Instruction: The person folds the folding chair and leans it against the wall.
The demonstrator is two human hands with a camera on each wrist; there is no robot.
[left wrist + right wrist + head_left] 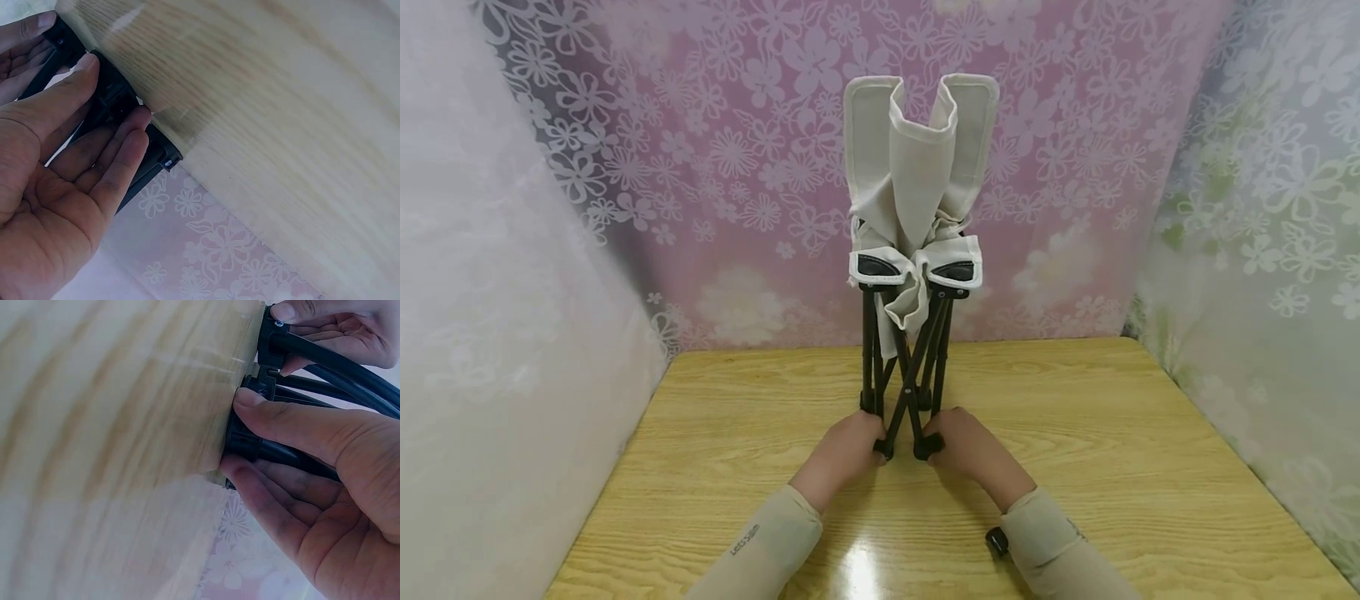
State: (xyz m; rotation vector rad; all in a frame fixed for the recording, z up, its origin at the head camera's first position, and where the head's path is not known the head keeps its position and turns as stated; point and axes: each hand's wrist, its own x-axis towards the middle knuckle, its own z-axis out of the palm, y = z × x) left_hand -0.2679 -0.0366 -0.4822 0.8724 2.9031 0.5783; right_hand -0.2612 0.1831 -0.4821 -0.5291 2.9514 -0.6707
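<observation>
A folding camp chair point(922, 167) with cream fabric and dark tube legs stands upright, folded together, at the middle of the table. Its crossed legs point(907, 390) end in black plastic feet. Low on the left, my left hand point(848, 446) grips a front foot, its thumb and fingers around the black plastic foot point(112, 84) in the left wrist view. Opposite it, my right hand point(973, 446) pinches the other front foot point(244, 434) between thumb and fingers. Both hands are close together near the tabletop. The fabric's two upper corners stick up, and its middle sags into a fold.
The wood-grain table point(737, 467) runs under the chair. A pink flowered curtain point(737, 167) hangs behind it, with pale sheets at the left and right sides. A small black object point(997, 542) shows beside my right cuff.
</observation>
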